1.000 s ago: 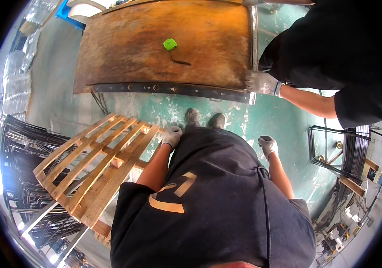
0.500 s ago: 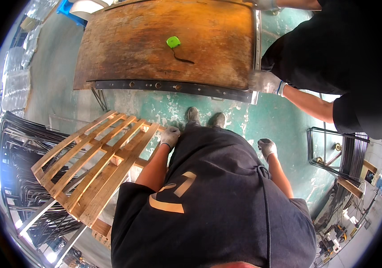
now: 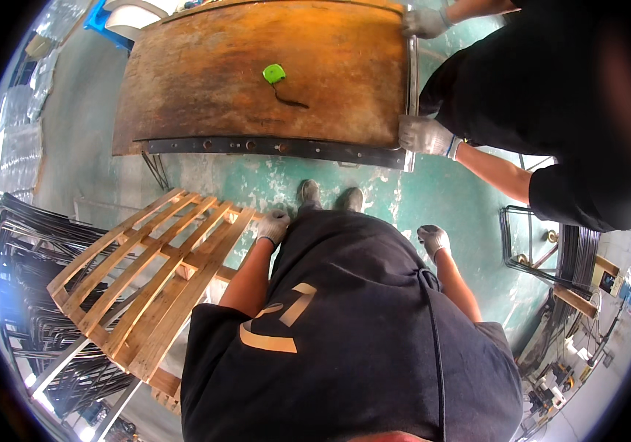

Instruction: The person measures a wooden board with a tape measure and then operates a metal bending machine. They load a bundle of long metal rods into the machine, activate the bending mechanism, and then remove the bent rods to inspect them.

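Both my hands wear pale work gloves and hang at my sides. My left hand (image 3: 274, 225) is closed, its fingers curled beside the end of a slatted wooden pallet (image 3: 155, 283); I cannot tell whether they touch. My right hand (image 3: 434, 241) is loosely curled above the green floor, with nothing visible in it. Ahead stands a worn wooden-topped table (image 3: 205, 81), a dark metal bar with holes (image 3: 231, 146) along its near edge. On its top lies a lime-green tape measure (image 3: 274, 74) with a dark strap.
At the table's right end a co-worker's gloved hands, one far (image 3: 424, 23) and one near (image 3: 427, 137), rest on a metal edge strip (image 3: 412, 81). Stacks of black bent rods (image 3: 43, 272) stand left, more (image 3: 579, 254) at right. Wrapped clear bundles (image 3: 19, 155) lie far left.
The view has shifted slightly, so the table and tape measure sit a little further left. The co-worker's far hand shows more fully on the strip. My hands stay low and curled.
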A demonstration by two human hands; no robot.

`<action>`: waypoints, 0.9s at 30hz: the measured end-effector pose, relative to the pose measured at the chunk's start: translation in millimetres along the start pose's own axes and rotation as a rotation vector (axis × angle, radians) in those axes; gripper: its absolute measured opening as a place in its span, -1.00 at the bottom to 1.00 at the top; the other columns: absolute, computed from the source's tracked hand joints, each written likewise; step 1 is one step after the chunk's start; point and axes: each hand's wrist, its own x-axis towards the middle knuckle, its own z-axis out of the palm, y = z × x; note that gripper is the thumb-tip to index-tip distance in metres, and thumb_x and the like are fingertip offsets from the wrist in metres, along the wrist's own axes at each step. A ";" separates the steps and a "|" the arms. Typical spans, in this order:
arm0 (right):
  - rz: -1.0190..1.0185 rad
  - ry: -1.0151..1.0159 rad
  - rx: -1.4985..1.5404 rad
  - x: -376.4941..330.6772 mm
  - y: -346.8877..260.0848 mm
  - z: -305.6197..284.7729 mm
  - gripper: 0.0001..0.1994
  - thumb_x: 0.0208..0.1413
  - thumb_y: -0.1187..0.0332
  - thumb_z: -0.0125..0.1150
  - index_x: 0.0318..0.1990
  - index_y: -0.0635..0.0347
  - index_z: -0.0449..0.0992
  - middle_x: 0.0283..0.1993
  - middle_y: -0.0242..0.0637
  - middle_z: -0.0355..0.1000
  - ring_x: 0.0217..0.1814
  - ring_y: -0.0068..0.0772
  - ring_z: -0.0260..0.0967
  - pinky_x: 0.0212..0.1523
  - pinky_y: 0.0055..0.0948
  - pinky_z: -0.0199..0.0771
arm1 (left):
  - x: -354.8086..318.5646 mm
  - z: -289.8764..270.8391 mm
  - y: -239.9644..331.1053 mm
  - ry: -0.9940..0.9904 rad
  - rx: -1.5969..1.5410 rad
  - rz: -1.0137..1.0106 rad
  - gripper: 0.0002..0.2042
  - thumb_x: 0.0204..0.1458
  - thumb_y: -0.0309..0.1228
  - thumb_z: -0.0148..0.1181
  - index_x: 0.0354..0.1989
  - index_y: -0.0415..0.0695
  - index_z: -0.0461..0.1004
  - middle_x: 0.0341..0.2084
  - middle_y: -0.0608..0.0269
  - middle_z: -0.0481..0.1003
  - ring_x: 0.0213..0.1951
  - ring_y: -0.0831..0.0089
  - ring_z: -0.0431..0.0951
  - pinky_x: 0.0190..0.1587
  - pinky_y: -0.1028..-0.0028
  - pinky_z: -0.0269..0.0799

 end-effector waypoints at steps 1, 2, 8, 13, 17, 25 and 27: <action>-0.006 -0.002 0.002 0.8 2.5 0.3 -0.73 0.22 0.30 0.38 -0.04 0.32 0.69 -0.25 -0.30 0.65 -0.28 -0.46 0.53 -0.18 -0.39 0.56 | 4.1 1.9 -1.8 0.007 0.019 0.006 -0.68 0.16 -0.12 0.20 -0.12 -0.05 0.72 -0.16 -0.03 0.68 -0.01 0.01 0.69 0.04 0.19 0.58; -0.013 -0.004 0.003 1.5 3.1 0.3 -0.73 0.22 0.30 0.38 -0.04 0.31 0.69 -0.25 -0.30 0.65 -0.28 -0.46 0.53 -0.18 -0.39 0.56 | 7.1 3.4 -5.1 0.013 0.039 0.013 -0.67 0.16 -0.10 0.20 -0.12 -0.04 0.71 -0.16 -0.04 0.68 -0.01 0.00 0.69 0.04 0.19 0.58; -0.057 -0.002 -0.055 11.1 -3.6 -5.8 -0.69 0.20 0.27 0.38 -0.02 0.30 0.70 -0.21 -0.24 0.69 -0.20 -0.43 0.58 -0.10 -0.37 0.57 | 0.8 -1.1 12.9 -0.022 0.031 0.055 -0.64 0.16 -0.07 0.17 -0.09 -0.04 0.70 -0.12 -0.06 0.67 0.02 0.00 0.67 0.07 0.15 0.56; -0.076 -0.036 -0.033 25.5 19.2 -11.4 -0.70 0.21 0.21 0.35 -0.07 0.25 0.73 -0.26 -0.24 0.68 -0.26 -0.46 0.57 -0.15 -0.39 0.56 | 18.6 4.4 -1.1 -0.051 0.057 0.046 -0.66 0.09 -0.14 0.20 -0.13 -0.08 0.73 -0.10 -0.07 0.67 0.03 -0.01 0.67 0.12 0.18 0.55; -0.148 -0.061 -0.145 -14.7 -44.9 -8.5 -0.68 0.20 0.22 0.30 -0.11 0.33 0.69 -0.34 -0.27 0.63 -0.34 -0.50 0.50 -0.21 -0.42 0.53 | 16.4 13.6 -12.0 0.037 -0.052 -0.011 -0.68 0.10 -0.16 0.24 -0.10 -0.07 0.72 -0.12 -0.02 0.69 0.02 0.06 0.68 0.12 0.22 0.56; -0.843 -0.051 -1.032 36.9 1.0 -14.8 -0.92 0.11 0.42 0.19 -0.30 0.01 0.61 -0.19 -0.26 0.62 -0.16 -0.15 0.58 -0.16 -0.19 0.59 | 11.1 10.1 -8.0 0.035 -0.083 -0.046 -0.71 0.15 -0.16 0.23 -0.12 -0.08 0.71 -0.14 0.01 0.70 0.00 0.09 0.69 0.11 0.23 0.56; -0.725 -0.101 -0.965 40.8 2.0 -11.8 -0.93 0.11 0.39 0.20 -0.29 0.02 0.60 -0.20 -0.26 0.62 -0.14 -0.14 0.58 -0.15 -0.18 0.60 | 11.1 9.6 -10.1 0.034 -0.087 -0.065 -0.74 0.15 -0.21 0.23 -0.13 -0.06 0.70 -0.15 0.02 0.70 0.00 0.09 0.69 0.11 0.23 0.56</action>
